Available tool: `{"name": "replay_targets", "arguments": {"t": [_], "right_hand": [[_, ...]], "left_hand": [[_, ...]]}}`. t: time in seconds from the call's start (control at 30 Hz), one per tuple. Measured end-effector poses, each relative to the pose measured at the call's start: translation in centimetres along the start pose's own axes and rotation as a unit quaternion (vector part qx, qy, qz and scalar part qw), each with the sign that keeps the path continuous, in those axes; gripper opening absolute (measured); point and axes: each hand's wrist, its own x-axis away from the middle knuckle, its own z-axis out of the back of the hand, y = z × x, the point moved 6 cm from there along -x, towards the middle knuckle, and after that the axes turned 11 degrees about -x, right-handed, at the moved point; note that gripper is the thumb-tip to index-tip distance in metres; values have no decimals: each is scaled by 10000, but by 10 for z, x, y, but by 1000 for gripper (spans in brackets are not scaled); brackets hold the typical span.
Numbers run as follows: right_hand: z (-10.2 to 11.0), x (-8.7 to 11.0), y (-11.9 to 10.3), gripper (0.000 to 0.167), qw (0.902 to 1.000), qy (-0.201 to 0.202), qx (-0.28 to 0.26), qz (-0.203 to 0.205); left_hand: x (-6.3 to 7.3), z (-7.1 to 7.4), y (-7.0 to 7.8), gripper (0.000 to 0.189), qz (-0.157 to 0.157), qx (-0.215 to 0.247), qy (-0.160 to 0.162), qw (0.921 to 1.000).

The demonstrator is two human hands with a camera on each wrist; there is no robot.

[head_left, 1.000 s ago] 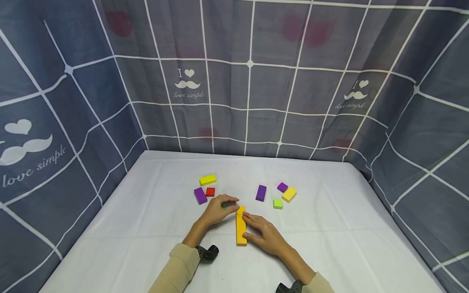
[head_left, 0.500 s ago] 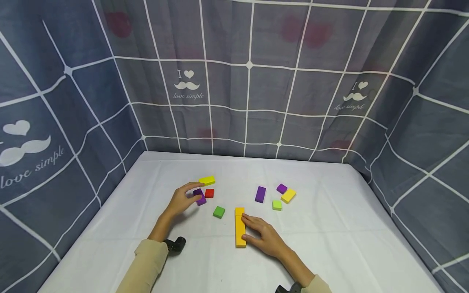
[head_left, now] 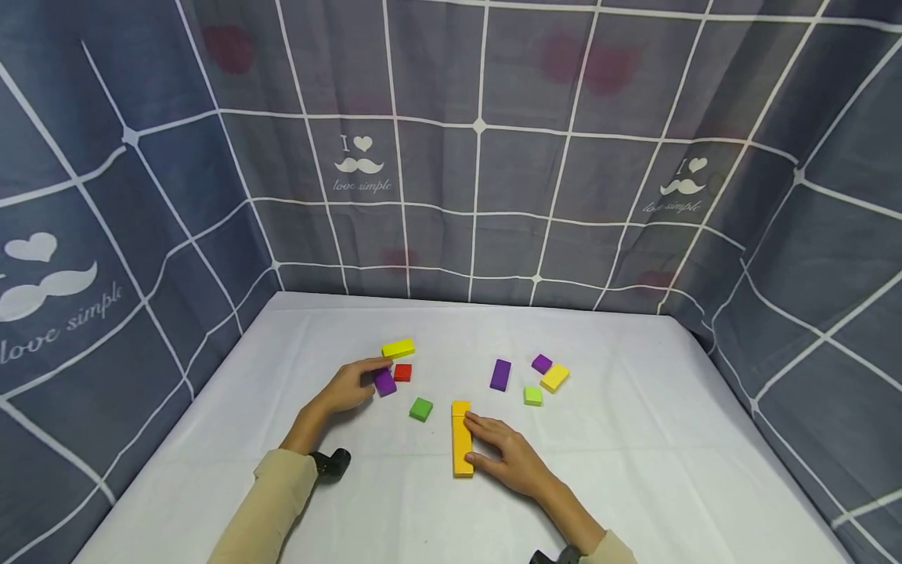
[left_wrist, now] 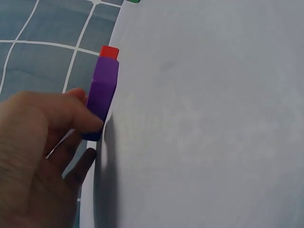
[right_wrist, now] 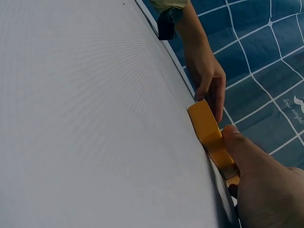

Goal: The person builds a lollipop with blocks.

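Observation:
My left hand pinches a purple block at the left, thumb on the near side and index finger reaching over the far side. In the left wrist view, the thumb lies at one end of this purple block. A small red block lies just right of it, and a yellow block behind. My right hand rests against the right side of a long orange block, fingers extended. A short orange block sits at its far end. In the right wrist view, the thumb touches the long orange block.
A green block lies between the two hands. To the right are a purple block, a small purple block, a yellow block and a light green block. Grid-patterned curtains surround the white table.
My left hand has moved left from the short orange block to the purple block and closed its fingers there. The green block it covered now shows. My right hand stays at the orange blocks.

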Motion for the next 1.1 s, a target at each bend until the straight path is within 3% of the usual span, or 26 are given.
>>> {"name": "replay_targets", "arguments": {"t": [0.4, 0.73, 0.93, 1.1], "right_hand": [[-3, -2, -1, 58, 9998, -71, -107, -147], [0, 0, 0, 58, 9997, -73, -63, -217], [0, 0, 0, 59, 9998, -77, -38, -173], [0, -1, -2, 58, 9999, -54, -80, -118]], "left_hand": [[11, 8, -13, 46, 250, 125, 192, 9994], [27, 6, -14, 40, 698, 21, 254, 9972], [33, 6, -16, 37, 724, 27, 437, 9964], [26, 11, -7, 34, 557, 139, 681, 9960]]}}
